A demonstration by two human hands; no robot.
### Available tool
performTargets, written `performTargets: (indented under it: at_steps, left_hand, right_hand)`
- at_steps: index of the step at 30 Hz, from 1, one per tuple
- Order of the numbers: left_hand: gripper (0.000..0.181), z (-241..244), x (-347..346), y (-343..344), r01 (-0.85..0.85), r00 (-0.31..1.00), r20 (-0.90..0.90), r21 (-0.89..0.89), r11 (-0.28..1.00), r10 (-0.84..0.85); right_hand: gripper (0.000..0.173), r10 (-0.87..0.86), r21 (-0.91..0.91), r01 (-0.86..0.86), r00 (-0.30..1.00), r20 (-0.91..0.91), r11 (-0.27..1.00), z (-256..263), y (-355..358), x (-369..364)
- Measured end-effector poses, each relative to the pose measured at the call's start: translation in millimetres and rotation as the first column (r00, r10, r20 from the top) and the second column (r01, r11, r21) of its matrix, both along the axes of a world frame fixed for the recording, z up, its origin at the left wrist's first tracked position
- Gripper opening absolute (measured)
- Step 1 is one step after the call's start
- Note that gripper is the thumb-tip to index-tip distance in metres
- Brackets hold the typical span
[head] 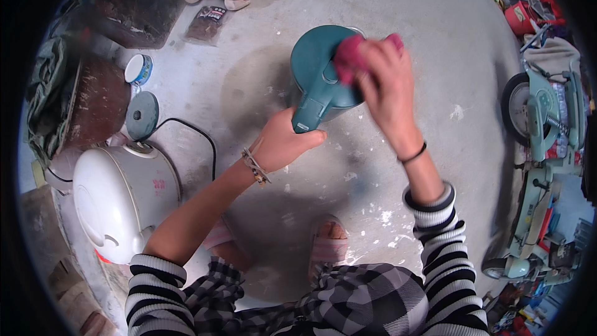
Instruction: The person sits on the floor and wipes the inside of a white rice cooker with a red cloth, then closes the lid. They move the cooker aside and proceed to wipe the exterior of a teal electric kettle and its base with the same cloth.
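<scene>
My left hand grips the handle of a teal electric kettle, which I hold up in front of me over the floor. Its round lid faces up at me, and the handle points back towards my body. In my right hand is a crumpled pink cloth, pressed to or just over the right side of the lid. That hand is slightly blurred. The fingers and cloth hide the lid's right part, and the kettle's lower body is mostly out of sight beneath the lid.
A white rice cooker stands at my left, with a black cord near it. Beyond it are a round kettle base and an enamel mug. A green electric scooter is parked on the right. Concrete floor lies between.
</scene>
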State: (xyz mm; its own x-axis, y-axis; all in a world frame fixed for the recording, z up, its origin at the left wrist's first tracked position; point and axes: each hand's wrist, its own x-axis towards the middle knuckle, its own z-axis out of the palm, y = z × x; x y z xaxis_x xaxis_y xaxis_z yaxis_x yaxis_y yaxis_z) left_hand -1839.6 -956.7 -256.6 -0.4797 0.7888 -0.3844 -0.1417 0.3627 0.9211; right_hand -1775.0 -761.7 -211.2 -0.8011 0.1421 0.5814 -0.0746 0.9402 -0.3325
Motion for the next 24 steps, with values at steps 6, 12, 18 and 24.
performTargets:
  at_steps: [6,12,18,24]
  left_hand:
    - [0.022,0,17,9,-0.151,0.983,-0.086,0.115,0.982,0.162]
    - [0.027,15,23,23,-0.143,0.990,-0.015,-0.023,0.989,0.143]
    - [0.033,-3,30,17,-0.259,0.962,-0.071,0.075,0.963,0.265]
    - [0.026,11,30,26,-0.235,0.972,-0.003,0.031,0.971,0.236]
  right_hand:
    - [0.033,0.248,0.032,-0.263,0.941,0.230,0.964,11,-40,-1]
    - [0.018,0.071,0.004,-0.073,0.971,0.230,0.997,1,36,-73]
    - [0.017,0.291,0.029,-0.310,0.917,0.272,0.950,21,-48,-25]
    - [0.014,0.020,0.043,-0.036,0.948,0.317,0.998,14,30,-104]
